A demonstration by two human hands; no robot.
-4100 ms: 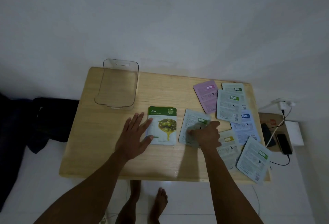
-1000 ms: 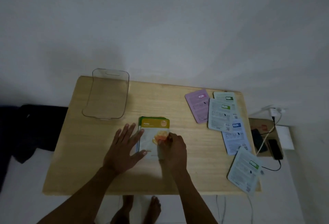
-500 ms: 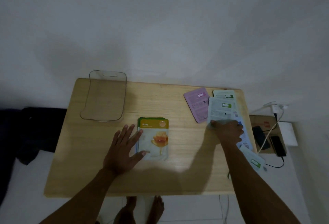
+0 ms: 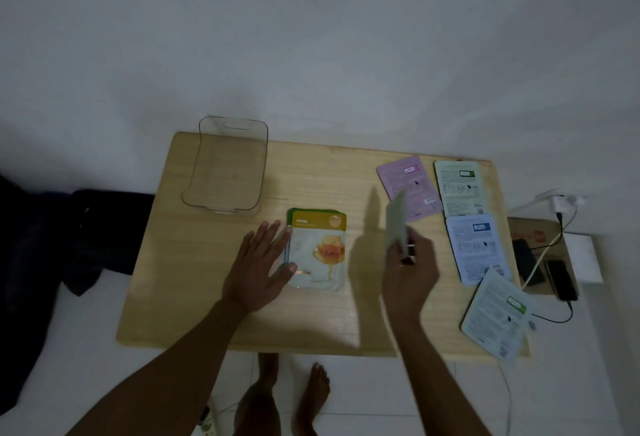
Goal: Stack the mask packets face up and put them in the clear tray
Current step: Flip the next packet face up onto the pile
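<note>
right hand (image 4: 410, 271) has lifted 1 pale green packet (image 4: 396, 224) off the right-side group, fingers pinched on it, edge-on mid-flip. left hand (image 4: 258, 262), fingers spread, steadies the honey-topped stack (image 4: 320, 248). 4 packets remain face down; clear tray (image 4: 227, 165) empty.

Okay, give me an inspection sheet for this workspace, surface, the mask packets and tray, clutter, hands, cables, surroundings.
Surface: wooden table, pushed against a white wall.
Job's things: clear tray at far left, empty; face-up stack topped by a Honey packet; pink packet, pale green packet, blue packet and near-edge packet lie back side up.
Clutter: nothing seen on the table.
Hands: left hand flat beside the stack, touching its left edge; right hand holds one packet lifted, edge-on.
Cables: charger cables off the right side, from a wall plug to phones on a box.
Surroundings: dark cloth at left; bare feet below.
</note>
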